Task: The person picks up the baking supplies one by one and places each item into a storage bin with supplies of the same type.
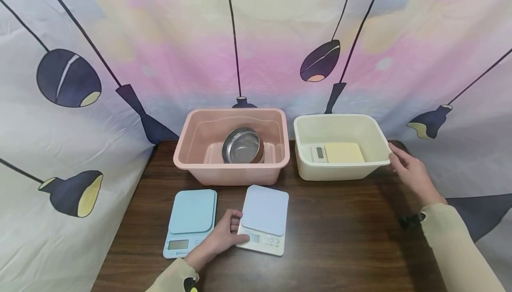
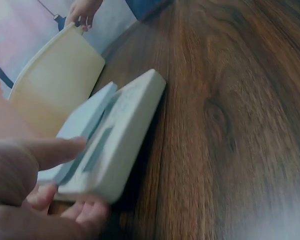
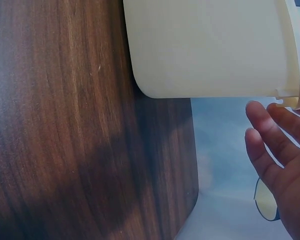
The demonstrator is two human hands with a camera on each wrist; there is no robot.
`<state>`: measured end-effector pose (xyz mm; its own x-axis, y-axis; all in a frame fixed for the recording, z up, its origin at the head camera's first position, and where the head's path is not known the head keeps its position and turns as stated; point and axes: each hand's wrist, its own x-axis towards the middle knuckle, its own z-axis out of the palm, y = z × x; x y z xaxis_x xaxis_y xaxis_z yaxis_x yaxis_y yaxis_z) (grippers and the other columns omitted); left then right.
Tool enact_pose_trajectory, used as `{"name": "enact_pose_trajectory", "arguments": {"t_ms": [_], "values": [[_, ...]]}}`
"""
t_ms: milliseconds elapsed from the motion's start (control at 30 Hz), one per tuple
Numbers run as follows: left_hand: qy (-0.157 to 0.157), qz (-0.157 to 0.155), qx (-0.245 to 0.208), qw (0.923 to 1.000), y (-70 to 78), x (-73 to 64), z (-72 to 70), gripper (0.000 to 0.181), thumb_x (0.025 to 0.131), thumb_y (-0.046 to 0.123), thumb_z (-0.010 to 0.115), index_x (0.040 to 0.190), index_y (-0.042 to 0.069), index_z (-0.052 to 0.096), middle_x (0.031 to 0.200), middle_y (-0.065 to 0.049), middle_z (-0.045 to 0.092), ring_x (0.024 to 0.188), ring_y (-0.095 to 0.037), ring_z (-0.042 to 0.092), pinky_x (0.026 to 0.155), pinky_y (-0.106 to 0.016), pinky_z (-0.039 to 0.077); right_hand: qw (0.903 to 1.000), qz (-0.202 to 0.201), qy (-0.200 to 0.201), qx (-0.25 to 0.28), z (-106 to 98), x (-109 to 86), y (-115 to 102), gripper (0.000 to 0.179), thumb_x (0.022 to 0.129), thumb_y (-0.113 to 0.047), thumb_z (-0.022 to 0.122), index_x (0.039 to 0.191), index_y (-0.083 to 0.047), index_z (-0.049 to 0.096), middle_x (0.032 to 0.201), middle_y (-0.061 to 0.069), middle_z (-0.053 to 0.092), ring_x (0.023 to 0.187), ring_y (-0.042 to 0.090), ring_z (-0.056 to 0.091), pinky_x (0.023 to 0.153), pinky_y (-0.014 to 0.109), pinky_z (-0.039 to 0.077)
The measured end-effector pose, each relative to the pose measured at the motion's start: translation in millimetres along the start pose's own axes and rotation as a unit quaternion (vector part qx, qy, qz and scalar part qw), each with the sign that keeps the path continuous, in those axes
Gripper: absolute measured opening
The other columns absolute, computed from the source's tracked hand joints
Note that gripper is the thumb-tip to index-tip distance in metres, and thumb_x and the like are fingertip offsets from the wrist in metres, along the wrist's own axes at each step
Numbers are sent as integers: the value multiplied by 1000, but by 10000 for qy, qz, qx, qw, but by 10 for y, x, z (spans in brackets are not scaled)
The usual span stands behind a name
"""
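Note:
My left hand (image 1: 224,234) grips the left edge of a white kitchen scale (image 1: 265,212), thumb on top near its display and fingers at the side and underneath. In the left wrist view a dark shadow runs below the raised-looking edge of this scale (image 2: 125,140). Just left of it lies a light blue kitchen scale (image 1: 192,214), partly covered by my left wrist. At the right end of a cream plastic basin (image 1: 340,174), my right hand (image 1: 410,170) holds the rim, with fingers (image 3: 262,120) below the lip. Inside that basin sits a small scale with a yellow platform (image 1: 344,152).
A pink plastic basin (image 1: 232,176) stands left of the cream one, holding round metal sieves (image 1: 242,145). Both basins stand at the back of the dark wooden table (image 1: 340,230), close to a printed curtain (image 1: 180,38).

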<state>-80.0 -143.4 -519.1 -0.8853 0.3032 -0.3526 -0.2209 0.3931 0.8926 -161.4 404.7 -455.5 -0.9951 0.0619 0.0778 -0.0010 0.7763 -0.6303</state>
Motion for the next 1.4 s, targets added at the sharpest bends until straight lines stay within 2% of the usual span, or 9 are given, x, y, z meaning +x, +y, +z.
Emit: {"name": "enact_pose_trajectory", "arguments": {"t_ms": [100,233,467,700,867,1033,1100,1267,1400], "values": [[-432,79,-216,9988,-31,-11,-34,71,85,-2,80,142,-6,39,127,-23,63,117,-36,65,95,-46,61,10000,21,5,5,0,3,9,60,113,-42,38,165,-12,30,108,26,69,94,26,61,82,56,58],[-656,330,-137,9972,-74,-19,-67,69,87,-3,77,145,-3,39,133,-23,59,122,-37,62,102,-51,56,10000,2,4,-33,1,7,25,60,113,-41,39,165,-12,30,106,24,70,92,26,63,78,44,59],[-1042,261,-1062,9885,-132,-8,-75,73,90,-12,69,151,-1,31,139,-28,50,120,-37,64,82,-47,66,10000,-81,28,-8,2,14,31,59,113,-40,40,164,-11,32,105,23,70,92,29,65,69,18,51],[-880,508,-267,9945,-171,-6,-71,89,90,3,79,159,-6,25,134,-21,60,115,-31,68,93,-36,61,9999,-104,50,58,-10,19,24,59,113,-40,41,164,-13,32,107,25,70,90,25,66,67,12,48],[-1030,435,-227,9935,-183,-34,-68,86,90,6,80,154,-19,27,124,-17,68,112,-31,71,92,-32,61,9999,-71,42,78,-10,13,15,59,113,-40,41,164,-13,32,107,25,71,90,23,67,67,12,49],[-1088,335,-546,9920,-187,-64,-57,80,95,8,75,154,-18,28,125,-17,67,111,-30,71,86,-28,62,9999,-84,56,78,-8,5,20,58,113,-39,41,164,-12,32,106,25,71,86,11,65,67,11,48],[-1061,239,-849,9904,-185,-72,-48,78,97,6,72,156,-16,26,129,-20,64,111,-31,71,86,-32,64,9999,-78,49,81,-8,2,24,58,113,-40,41,164,-13,32,106,24,71,85,6,63,67,11,48],[-867,68,-1482,9851,-167,-81,-20,74,97,0,68,158,-13,27,135,-28,59,111,-34,72,90,-39,64,9998,-136,69,111,-6,-2,37,58,113,-38,42,164,-12,33,104,23,71,83,1,62,66,10,47],[-704,86,-1590,9847,-150,-86,-24,71,98,0,67,158,-11,31,139,-32,57,111,-35,72,90,-38,64,9997,-170,94,120,-2,1,42,57,113,-37,42,163,-11,34,104,24,71,82,1,62,65,10,47]]}}
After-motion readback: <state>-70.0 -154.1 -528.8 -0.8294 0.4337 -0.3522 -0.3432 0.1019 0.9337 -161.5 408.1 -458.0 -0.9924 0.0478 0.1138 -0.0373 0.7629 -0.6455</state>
